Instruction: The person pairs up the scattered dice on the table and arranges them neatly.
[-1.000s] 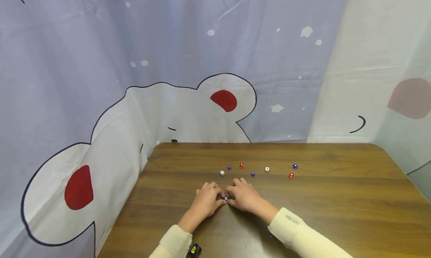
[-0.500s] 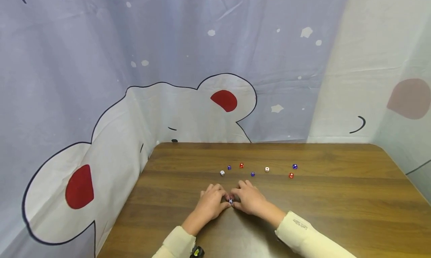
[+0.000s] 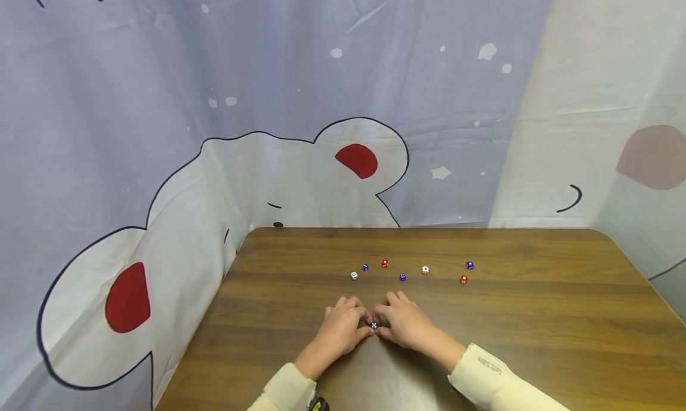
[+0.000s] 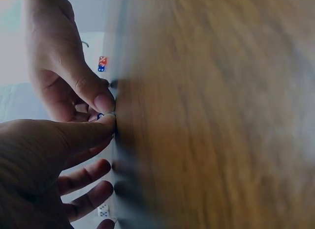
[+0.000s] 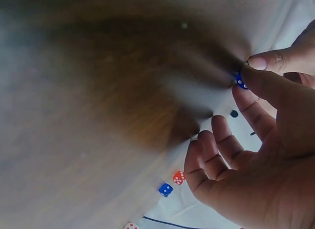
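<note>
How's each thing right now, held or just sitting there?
Held die: pinched from both sides
Left hand: pinching it
Right hand: pinching it too
Left white die: sitting on the table
Right white die: sitting
Left blue die: sitting
Middle blue die: sitting
Right blue die: sitting
Left red die: sitting
Right red die: sitting
Curtain: hanging, creased
</note>
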Tool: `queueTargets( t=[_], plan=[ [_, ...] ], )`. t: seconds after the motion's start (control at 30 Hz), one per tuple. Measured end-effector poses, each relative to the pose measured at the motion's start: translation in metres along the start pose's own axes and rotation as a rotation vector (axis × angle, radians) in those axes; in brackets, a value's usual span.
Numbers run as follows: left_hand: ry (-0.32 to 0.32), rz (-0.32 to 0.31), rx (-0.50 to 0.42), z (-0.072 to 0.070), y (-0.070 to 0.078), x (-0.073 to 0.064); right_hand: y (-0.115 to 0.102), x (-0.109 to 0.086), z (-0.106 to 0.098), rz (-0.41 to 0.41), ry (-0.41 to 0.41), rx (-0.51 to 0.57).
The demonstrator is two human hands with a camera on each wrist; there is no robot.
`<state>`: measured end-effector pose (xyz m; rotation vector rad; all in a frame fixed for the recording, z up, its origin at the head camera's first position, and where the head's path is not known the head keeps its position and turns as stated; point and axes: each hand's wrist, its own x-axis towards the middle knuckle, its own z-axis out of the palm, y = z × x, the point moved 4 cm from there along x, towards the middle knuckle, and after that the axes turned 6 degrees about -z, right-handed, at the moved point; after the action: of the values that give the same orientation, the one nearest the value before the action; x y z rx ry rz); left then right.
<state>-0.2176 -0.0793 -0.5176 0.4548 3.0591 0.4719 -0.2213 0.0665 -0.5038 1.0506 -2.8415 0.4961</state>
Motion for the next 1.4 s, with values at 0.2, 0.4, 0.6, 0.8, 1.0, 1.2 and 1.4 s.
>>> queueTargets(
  t=[0.2,0.4,0.6,0.8,1.0,1.2,1.4],
  plan=[
    [0.005,0.012,0.004,0.002,0.005,-0.002,0.001,-0.007,-0.001,0.016,-0.012,-0.002],
    [0.012,0.027,0.005,0.004,0.009,-0.004,0.002,-0.012,-0.001,0.015,0.0,-0.005],
    [-0.002,0.026,0.01,0.006,0.013,-0.005,0.004,-0.017,-0.002,0.011,0.004,-0.018],
    [0.007,0.049,0.021,0.007,0.019,-0.006,0.004,-0.024,-0.006,0.001,0.011,-0.018],
    [0.009,0.057,0.018,0.009,0.023,-0.008,0.004,-0.03,-0.008,-0.01,0.018,-0.028],
    [0.024,0.072,0.027,0.011,0.026,-0.01,0.004,-0.034,-0.011,-0.02,0.035,-0.027],
    [0.035,0.076,0.02,0.01,0.027,-0.011,0.005,-0.035,-0.011,-0.021,0.044,-0.024]
  ],
)
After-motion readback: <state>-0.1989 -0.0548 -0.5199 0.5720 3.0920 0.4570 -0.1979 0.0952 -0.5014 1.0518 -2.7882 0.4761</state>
